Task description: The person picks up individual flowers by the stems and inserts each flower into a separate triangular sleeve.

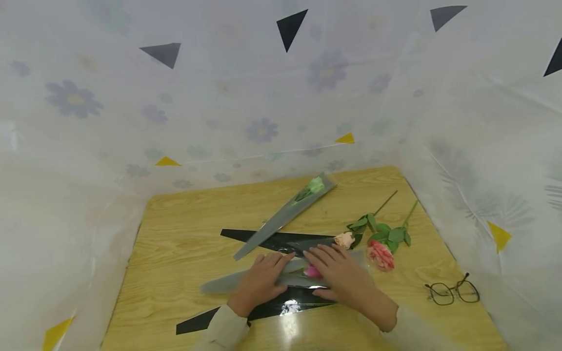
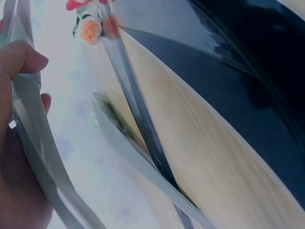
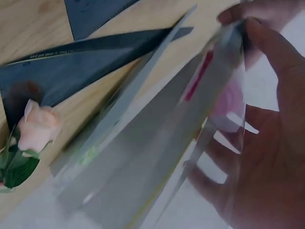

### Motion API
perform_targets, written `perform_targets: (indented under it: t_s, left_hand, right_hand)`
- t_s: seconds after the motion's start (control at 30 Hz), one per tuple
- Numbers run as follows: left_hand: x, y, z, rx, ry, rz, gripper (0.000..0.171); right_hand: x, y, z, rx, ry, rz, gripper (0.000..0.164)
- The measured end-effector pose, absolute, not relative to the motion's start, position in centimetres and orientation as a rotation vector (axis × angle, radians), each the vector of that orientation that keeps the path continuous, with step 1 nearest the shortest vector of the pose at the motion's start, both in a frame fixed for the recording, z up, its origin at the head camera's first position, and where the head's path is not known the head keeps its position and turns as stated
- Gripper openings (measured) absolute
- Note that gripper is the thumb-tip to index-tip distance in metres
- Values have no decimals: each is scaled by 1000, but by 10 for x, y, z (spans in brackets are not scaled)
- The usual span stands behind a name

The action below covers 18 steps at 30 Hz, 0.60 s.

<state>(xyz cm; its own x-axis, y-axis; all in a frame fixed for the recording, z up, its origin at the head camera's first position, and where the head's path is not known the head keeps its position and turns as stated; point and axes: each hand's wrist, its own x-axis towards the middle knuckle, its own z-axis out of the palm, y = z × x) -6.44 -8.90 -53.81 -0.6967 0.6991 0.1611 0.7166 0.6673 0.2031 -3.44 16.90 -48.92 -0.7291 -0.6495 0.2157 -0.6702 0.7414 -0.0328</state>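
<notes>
A grey-backed clear flower sleeve (image 1: pixel 221 283) with a pink flower (image 1: pixel 312 271) inside lies between both hands. My left hand (image 1: pixel 262 277) grips the sleeve's narrower part, its thumb bent over the grey film (image 2: pixel 35 109) in the left wrist view. Toward the wider end, my right hand (image 1: pixel 344 278) holds the same sleeve. In the right wrist view, the right thumb is at the film's edge, and fingers show through the clear side near the blurred pink bloom (image 3: pixel 228 105). Beneath the hands lies a black sleeve (image 1: pixel 197 321), partly covered.
Farther back, another grey sleeve (image 1: pixel 281 217) with a pale green-white flower crosses a second black sleeve (image 1: pixel 234 234). A peach rose (image 1: pixel 344 240) and a pink-red rose (image 1: pixel 381 255) lie at the right. Eyeglasses (image 1: pixel 454 292) rest near the table's right edge.
</notes>
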Motion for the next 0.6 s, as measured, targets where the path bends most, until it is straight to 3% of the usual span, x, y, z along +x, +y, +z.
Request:
perform_targets:
  t_s: [0.17, 0.43, 0.6]
  left_hand:
    - [-64, -83, -537, -1222, -2782, -352, 79]
    - [-61, -85, -542, -1233, -2749, -310, 78]
    - [-60, -91, -542, -1224, -2752, -295, 81]
  right_hand:
    - [-35, 150, -500, 1058, -2854, 30, 97]
    - [-39, 149, -503, 1023, -2856, -51, 67]
    - [-41, 159, -503, 1002, -2858, -33, 61]
